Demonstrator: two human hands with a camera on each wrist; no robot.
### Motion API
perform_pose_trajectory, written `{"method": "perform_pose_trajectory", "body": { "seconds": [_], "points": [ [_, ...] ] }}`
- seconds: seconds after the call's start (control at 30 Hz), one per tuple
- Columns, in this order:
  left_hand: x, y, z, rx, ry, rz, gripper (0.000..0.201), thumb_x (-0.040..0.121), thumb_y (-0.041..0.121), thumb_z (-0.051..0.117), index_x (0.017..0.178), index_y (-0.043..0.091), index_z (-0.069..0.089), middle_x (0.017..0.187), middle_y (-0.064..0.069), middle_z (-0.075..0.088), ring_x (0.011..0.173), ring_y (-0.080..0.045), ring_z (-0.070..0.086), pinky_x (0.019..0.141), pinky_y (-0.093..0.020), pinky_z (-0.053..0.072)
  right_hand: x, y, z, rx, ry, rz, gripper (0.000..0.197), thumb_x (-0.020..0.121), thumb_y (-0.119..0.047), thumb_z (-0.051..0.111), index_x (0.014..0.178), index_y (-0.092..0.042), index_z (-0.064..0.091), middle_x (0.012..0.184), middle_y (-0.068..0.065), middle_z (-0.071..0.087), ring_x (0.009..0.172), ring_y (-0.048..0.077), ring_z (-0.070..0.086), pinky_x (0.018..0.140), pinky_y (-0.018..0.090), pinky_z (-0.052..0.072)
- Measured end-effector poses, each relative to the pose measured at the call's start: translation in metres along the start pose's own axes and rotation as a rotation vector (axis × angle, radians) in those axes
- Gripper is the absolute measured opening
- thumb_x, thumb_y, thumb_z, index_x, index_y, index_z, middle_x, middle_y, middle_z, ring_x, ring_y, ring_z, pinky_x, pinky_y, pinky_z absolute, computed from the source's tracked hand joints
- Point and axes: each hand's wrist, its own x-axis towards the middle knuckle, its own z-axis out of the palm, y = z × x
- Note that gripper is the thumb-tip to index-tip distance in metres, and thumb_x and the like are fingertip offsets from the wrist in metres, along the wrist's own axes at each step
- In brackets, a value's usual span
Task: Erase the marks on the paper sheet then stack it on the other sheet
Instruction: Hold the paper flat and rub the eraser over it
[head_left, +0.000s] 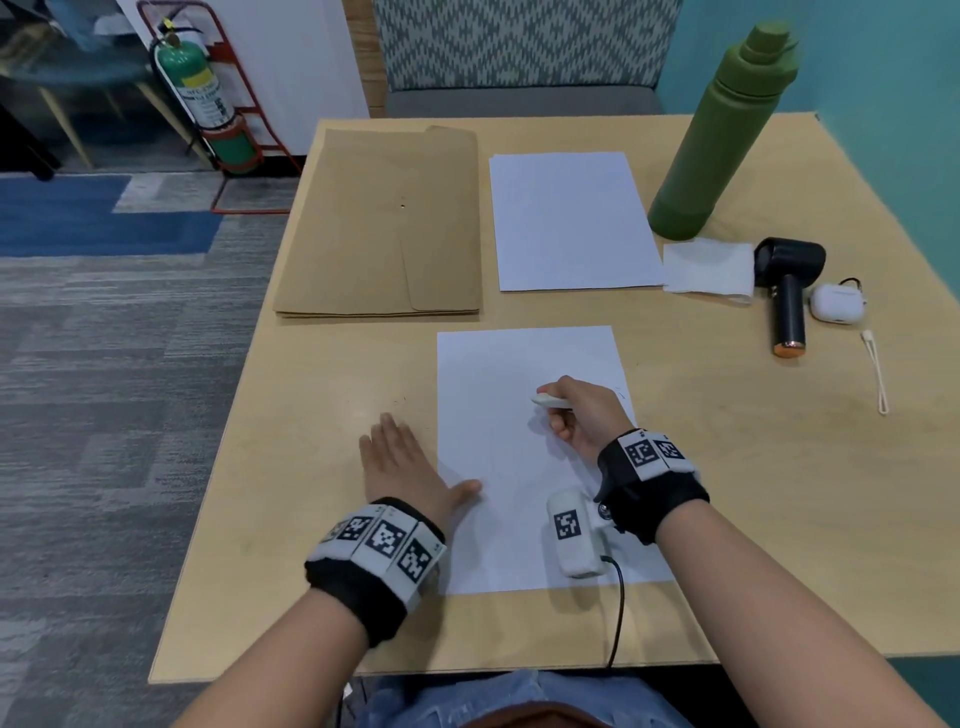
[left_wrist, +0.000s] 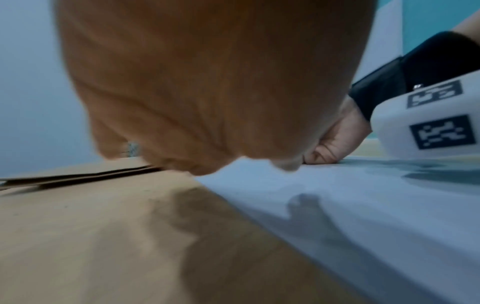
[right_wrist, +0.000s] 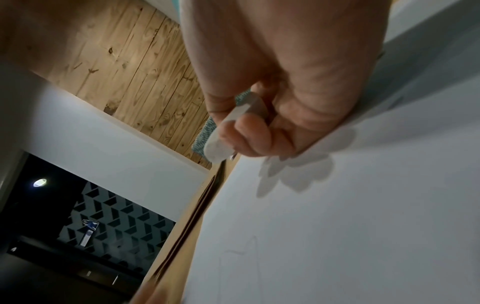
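A white paper sheet lies near the table's front edge, with faint pencil marks on it. My right hand rests on the sheet's right part and grips a white eraser, which shows between the fingers in the right wrist view as the eraser. My left hand lies flat on the table, fingers straight, its thumb on the sheet's left edge. The other sheet lies blank farther back.
A brown envelope lies at the back left. A green bottle, a folded tissue, a dark handheld fan, a white earbud case and a cord occupy the right side of the table.
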Motion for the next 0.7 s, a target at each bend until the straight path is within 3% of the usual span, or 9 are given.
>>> {"method": "perform_pose_trajectory", "body": {
  "seconds": [0.03, 0.17, 0.2, 0.27, 0.33, 0.43, 0.5, 0.6, 0.7],
  "points": [
    [0.002, -0.002, -0.001, -0.018, 0.033, 0.037, 0.097, 0.090, 0.070, 0.017, 0.145, -0.001, -0.017, 0.154, -0.018, -0.023, 0.145, -0.031, -0.014, 0.115, -0.047, -0.005, 0.000, 0.000, 0.000, -0.002, -0.005, -0.005, 0.017, 0.081, -0.005, 0.046, 0.073, -0.004, 0.061, 0.043, 0.000, 0.049, 0.036, 0.012, 0.038, 0.037, 0.020, 0.029],
    [0.005, 0.006, -0.003, -0.025, 0.072, 0.491, 0.073, 0.096, 0.057, 0.018, 0.148, 0.020, -0.018, 0.154, 0.001, -0.028, 0.144, -0.021, -0.020, 0.115, -0.045, -0.009, 0.000, 0.003, -0.002, -0.014, -0.028, -0.036, 0.016, 0.081, -0.005, 0.047, 0.076, -0.004, 0.062, 0.054, 0.005, 0.048, 0.039, 0.012, 0.040, 0.039, 0.020, 0.030],
    [0.008, 0.005, 0.000, -0.012, 0.051, 0.480, 0.073, 0.096, 0.057, 0.018, 0.148, 0.020, -0.018, 0.154, 0.003, -0.027, 0.144, -0.020, -0.019, 0.115, -0.046, -0.009, 0.000, 0.003, -0.002, -0.023, -0.036, -0.047, 0.014, 0.081, -0.005, 0.049, 0.077, -0.004, 0.063, 0.056, 0.007, 0.049, 0.038, 0.011, 0.040, 0.039, 0.020, 0.031],
    [0.014, -0.002, -0.001, -0.018, 0.043, 0.315, 0.081, 0.094, 0.062, 0.019, 0.148, 0.015, -0.019, 0.155, 0.000, -0.027, 0.145, -0.020, -0.018, 0.114, -0.049, -0.011, 0.002, 0.005, -0.002, -0.053, -0.054, -0.071, 0.011, 0.083, -0.005, 0.053, 0.078, -0.005, 0.063, 0.062, 0.010, 0.052, 0.038, 0.011, 0.042, 0.039, 0.019, 0.032],
    [0.021, -0.008, -0.009, -0.034, 0.090, 0.240, 0.093, 0.090, 0.067, 0.028, 0.148, 0.009, -0.018, 0.154, -0.005, -0.028, 0.144, -0.021, -0.019, 0.113, -0.050, -0.011, 0.004, 0.006, -0.003, -0.115, -0.076, -0.099, 0.012, 0.086, -0.005, 0.055, 0.078, -0.006, 0.063, 0.069, 0.013, 0.055, 0.043, 0.014, 0.043, 0.041, 0.020, 0.035],
    [0.029, -0.008, -0.021, -0.087, 0.114, 0.420, 0.110, 0.082, 0.065, 0.051, 0.148, 0.012, -0.018, 0.155, -0.002, -0.028, 0.144, -0.021, -0.020, 0.114, -0.048, -0.010, 0.005, 0.001, 0.000, -0.239, -0.135, -0.119, 0.004, 0.085, -0.003, 0.058, 0.086, -0.003, 0.062, 0.067, 0.012, 0.054, 0.050, 0.017, 0.045, 0.043, 0.019, 0.039],
    [0.034, -0.006, -0.020, -0.100, 0.090, 0.473, 0.118, 0.077, 0.063, 0.061, 0.148, 0.014, -0.020, 0.155, 0.000, -0.026, 0.144, -0.021, -0.020, 0.115, -0.048, -0.010, 0.007, -0.005, 0.005, -0.377, -0.205, -0.136, 0.016, 0.081, 0.001, 0.062, 0.098, -0.001, 0.063, 0.058, 0.006, 0.054, 0.051, 0.016, 0.048, 0.047, 0.018, 0.043],
    [0.042, -0.006, -0.014, -0.124, 0.075, 0.471, 0.122, 0.075, 0.061, 0.065, 0.148, 0.015, -0.021, 0.155, 0.001, -0.027, 0.144, -0.021, -0.019, 0.114, -0.048, -0.011, 0.004, -0.013, 0.019, -0.630, -0.325, -0.188, 0.023, 0.077, -0.002, 0.068, 0.099, -0.003, 0.065, 0.046, -0.004, 0.052, 0.051, 0.017, 0.054, 0.054, 0.022, 0.049],
    [0.044, -0.006, -0.014, -0.115, 0.076, 0.480, 0.123, 0.074, 0.061, 0.065, 0.148, 0.015, -0.021, 0.155, 0.000, -0.027, 0.144, -0.021, -0.020, 0.114, -0.049, -0.012, 0.003, -0.013, 0.030, -0.794, -0.308, -0.250, 0.021, 0.077, -0.011, 0.069, 0.097, -0.011, 0.065, 0.058, 0.001, 0.050, 0.048, 0.013, 0.056, 0.045, 0.017, 0.046]
  ]
}}
